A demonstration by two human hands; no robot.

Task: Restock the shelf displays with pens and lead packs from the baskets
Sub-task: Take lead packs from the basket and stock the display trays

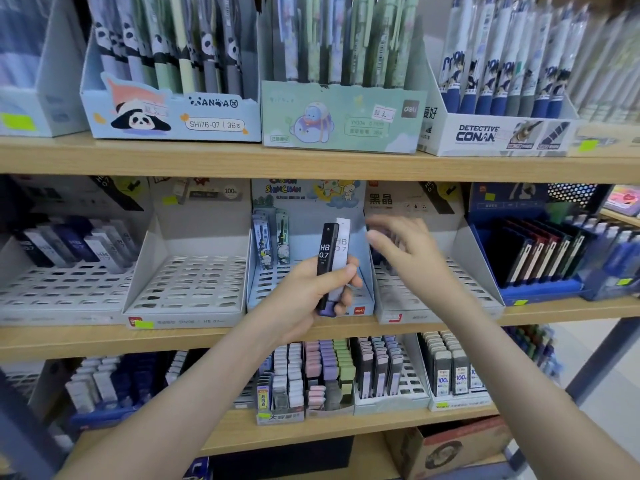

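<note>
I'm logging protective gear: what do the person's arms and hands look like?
Both forearms are bare, no sleeves in view. The left hand and right hand show no gloves, watch or bracelet. The right hand is blurred, so rings are uncertain.

Lower right of the frame: a brown cardboard box (450, 448) with a dark round print on its side. Just left of it, at bottom centre, a black bin (284, 455). Along the right edge, a dark blue metal post (604, 351) slanting downward, with pale floor (620, 414) behind. Upper right: a black mesh panel (571, 192), and beside it at the frame edge something pink (625, 199), too blurred to tell. Neon green stickers (17, 122) here and there, one at far left. Lower centre: rows of pastel blocks (329, 358) in pink, purple and green.
</note>
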